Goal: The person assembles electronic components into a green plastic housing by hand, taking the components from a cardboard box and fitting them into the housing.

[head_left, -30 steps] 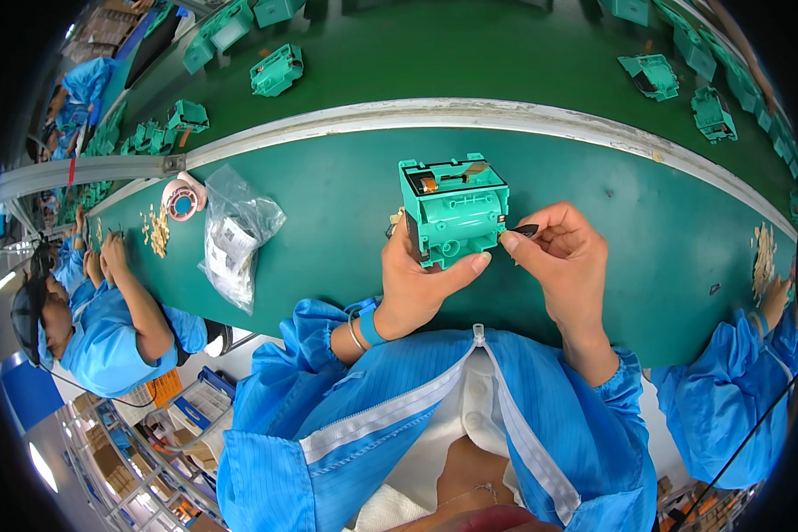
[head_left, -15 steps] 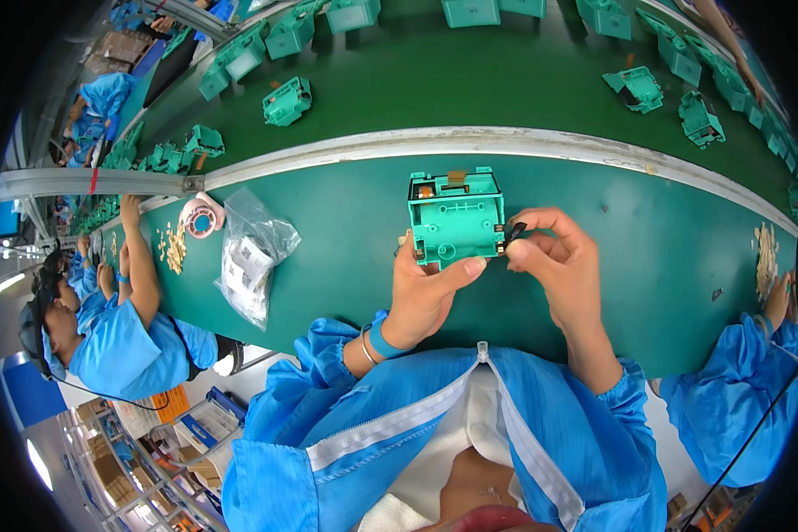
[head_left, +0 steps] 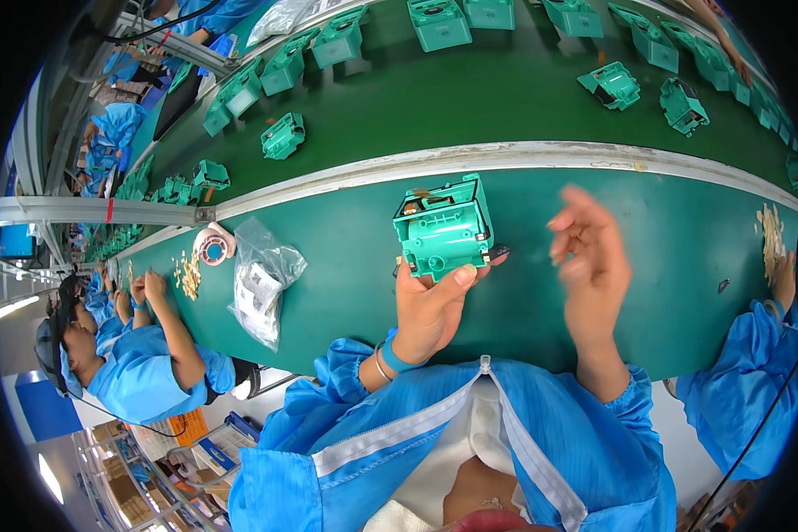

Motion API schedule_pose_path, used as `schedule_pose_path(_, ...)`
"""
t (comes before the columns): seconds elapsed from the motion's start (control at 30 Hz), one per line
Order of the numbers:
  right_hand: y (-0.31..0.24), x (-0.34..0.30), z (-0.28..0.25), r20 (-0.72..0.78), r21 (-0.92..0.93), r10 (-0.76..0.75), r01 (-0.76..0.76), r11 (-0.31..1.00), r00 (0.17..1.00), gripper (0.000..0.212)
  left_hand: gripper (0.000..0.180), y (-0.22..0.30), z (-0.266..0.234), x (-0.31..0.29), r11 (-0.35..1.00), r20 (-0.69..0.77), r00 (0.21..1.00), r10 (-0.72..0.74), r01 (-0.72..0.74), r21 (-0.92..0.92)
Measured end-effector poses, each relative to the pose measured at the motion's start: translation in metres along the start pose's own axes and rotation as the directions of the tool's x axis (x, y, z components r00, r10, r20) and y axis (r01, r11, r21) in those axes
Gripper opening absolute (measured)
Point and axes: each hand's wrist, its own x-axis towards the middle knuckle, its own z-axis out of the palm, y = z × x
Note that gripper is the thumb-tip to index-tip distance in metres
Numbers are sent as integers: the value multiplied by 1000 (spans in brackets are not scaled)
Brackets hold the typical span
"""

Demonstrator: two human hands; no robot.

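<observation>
My left hand point(head_left: 430, 310) grips a green plastic housing point(head_left: 443, 232) from below, its thumb along the near edge. The housing is tilted, its inside facing up, with dark trim and small metal contacts showing. A small dark piece point(head_left: 500, 252) sticks out by its right side near my left fingertips; whether it is attached I cannot tell. Apart from the housing, to its right, my right hand point(head_left: 594, 266) hangs over the table with fingers loosely spread and slightly blurred. Nothing shows in it.
Left on the green table point(head_left: 355, 248) lie a clear plastic bag point(head_left: 262, 284), a tape roll point(head_left: 213, 248) and small pale pieces point(head_left: 187, 275). A metal rail point(head_left: 541, 152) divides it from a belt point(head_left: 470, 97) bearing several green housings point(head_left: 284, 136). Co-workers sit left point(head_left: 151, 363) and right point(head_left: 736, 381).
My right hand has let go of the dark piece at the housing's right side and moved away to the right. The housing has tilted in my left hand.
</observation>
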Motion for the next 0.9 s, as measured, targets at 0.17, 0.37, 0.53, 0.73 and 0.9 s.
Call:
schedule_pose_path(0.17,-3,-4,11,49,-272,-64,75,960,997,29,51,-3,-3,-4,999,-30,999,-32,32,-9)
schedule_pose_path(0.37,6,-7,8,65,-93,102,-96,991,993,5,52,-2,-5,-8,989,21,991,-131,132,-66)
schedule_pose_path(0.53,3,-8,13,49,-2,190,-191,982,980,2,51,-10,-11,-9,926,152,966,-210,247,-285)
schedule_pose_path(0.73,5,-9,18,36,-162,70,-63,985,997,5,44,-14,-17,-8,806,249,945,-212,313,-502)
schedule_pose_path(0.9,4,-4,16,80,-327,-114,134,935,990,10,42,-15,-19,-8,758,282,928,-244,364,-541)
